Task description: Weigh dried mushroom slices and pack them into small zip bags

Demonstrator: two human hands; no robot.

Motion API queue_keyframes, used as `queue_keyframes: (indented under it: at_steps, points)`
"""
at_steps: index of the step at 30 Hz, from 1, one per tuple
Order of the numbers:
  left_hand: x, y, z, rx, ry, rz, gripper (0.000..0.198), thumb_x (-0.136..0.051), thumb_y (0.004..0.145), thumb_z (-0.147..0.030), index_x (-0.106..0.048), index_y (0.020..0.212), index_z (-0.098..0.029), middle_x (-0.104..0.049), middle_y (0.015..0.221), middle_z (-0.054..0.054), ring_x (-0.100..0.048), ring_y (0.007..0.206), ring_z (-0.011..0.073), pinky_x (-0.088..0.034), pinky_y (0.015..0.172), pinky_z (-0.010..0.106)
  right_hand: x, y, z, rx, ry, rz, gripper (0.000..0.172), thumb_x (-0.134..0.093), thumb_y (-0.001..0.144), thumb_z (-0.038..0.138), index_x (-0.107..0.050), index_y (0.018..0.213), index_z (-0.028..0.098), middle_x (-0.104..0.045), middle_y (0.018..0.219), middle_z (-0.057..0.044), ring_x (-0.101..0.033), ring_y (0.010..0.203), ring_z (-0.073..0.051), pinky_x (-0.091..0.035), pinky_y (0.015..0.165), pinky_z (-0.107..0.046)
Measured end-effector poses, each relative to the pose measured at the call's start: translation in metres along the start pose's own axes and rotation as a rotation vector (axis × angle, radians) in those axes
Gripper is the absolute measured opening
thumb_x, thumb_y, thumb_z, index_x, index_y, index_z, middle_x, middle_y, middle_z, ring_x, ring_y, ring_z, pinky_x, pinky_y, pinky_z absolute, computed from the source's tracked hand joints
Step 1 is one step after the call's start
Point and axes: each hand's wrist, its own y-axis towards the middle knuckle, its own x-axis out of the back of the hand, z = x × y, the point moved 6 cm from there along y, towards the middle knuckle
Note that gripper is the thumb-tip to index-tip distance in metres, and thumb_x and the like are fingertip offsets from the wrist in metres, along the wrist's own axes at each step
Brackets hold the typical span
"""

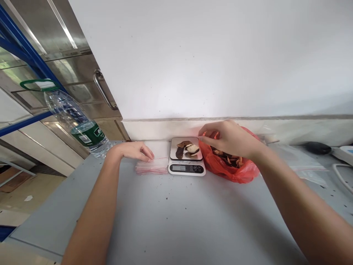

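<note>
A white digital kitchen scale (187, 169) stands against the wall, its display reading about 10.0. Slices of dried mushroom (182, 150) lie on its plate. To its left, my left hand (135, 150) is at a stack of clear zip-lock bags (151, 167) with red seal lines; its fingertips are pressed together at the top bag's edge. My right hand (228, 138) hovers over a red plastic bag (242, 176) holding more dried slices (231, 160). Its thumb and forefinger are apart beside the scale's right edge, with nothing visible between them.
A large water bottle (82, 125) with a green handle stands at the table's left edge. More clear bags (300, 162), a black mouse (318, 147) and a white device (344, 152) are at the right. Dark crumbs dot the grey table (171, 228). The wall closes off the back.
</note>
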Motion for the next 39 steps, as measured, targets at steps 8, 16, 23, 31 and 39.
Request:
queue_keyframes:
  at_steps: [8, 16, 23, 31, 39]
  points:
    - [-0.001, -0.004, -0.003, -0.015, -0.032, -0.040, 0.026, -0.075, 0.067, -0.050, -0.081, 0.076, -0.026, -0.079, 0.124, 0.003, -0.069, 0.115, 0.0294, -0.050, 0.096, 0.031, -0.006, 0.001, -0.001, 0.004, 0.032, 0.066, 0.020, -0.056, 0.087, 0.037, -0.068, 0.077, 0.024, -0.077, 0.075, -0.002, -0.069, 0.067, -0.020, -0.051, 0.060, -0.030]
    - [-0.004, -0.001, -0.001, -0.029, -0.035, -0.041, 0.032, -0.073, 0.068, -0.054, -0.080, 0.077, -0.024, -0.081, 0.109, 0.005, -0.069, 0.109, 0.0284, -0.049, 0.089, 0.028, -0.008, 0.000, 0.001, 0.013, 0.063, 0.098, 0.017, -0.059, 0.089, 0.038, -0.070, 0.083, 0.025, -0.079, 0.081, -0.002, -0.073, 0.075, -0.022, -0.056, 0.068, -0.033]
    - [0.013, -0.021, -0.018, -0.017, -0.009, -0.155, 0.034, -0.061, 0.076, -0.052, -0.070, 0.086, -0.021, -0.077, 0.103, 0.006, -0.067, 0.091, 0.0225, -0.049, 0.078, 0.027, -0.012, -0.002, 0.009, 0.069, 0.097, 0.056, 0.020, -0.056, 0.094, 0.035, -0.071, 0.100, 0.024, -0.080, 0.084, -0.002, -0.072, 0.073, -0.021, -0.054, 0.067, -0.032]
    - [0.037, -0.050, -0.082, -0.165, 0.054, -0.572, 0.031, -0.054, 0.088, -0.048, -0.067, 0.081, -0.020, -0.074, 0.089, 0.005, -0.065, 0.081, 0.0208, -0.051, 0.074, 0.030, -0.052, 0.001, 0.041, 0.263, 0.054, 0.081, 0.046, -0.047, 0.098, 0.022, -0.062, 0.142, 0.027, -0.079, 0.105, -0.006, -0.072, 0.083, -0.023, -0.053, 0.076, -0.035]
    - [0.036, -0.051, -0.093, -0.184, 0.081, -0.664, 0.028, -0.056, 0.088, -0.043, -0.069, 0.079, -0.020, -0.074, 0.085, 0.004, -0.062, 0.076, 0.0187, -0.048, 0.068, 0.028, -0.050, 0.000, 0.044, 0.229, 0.129, -0.033, 0.044, -0.048, 0.100, 0.027, -0.056, 0.144, 0.024, -0.078, 0.102, -0.007, -0.074, 0.085, -0.023, -0.051, 0.071, -0.034]
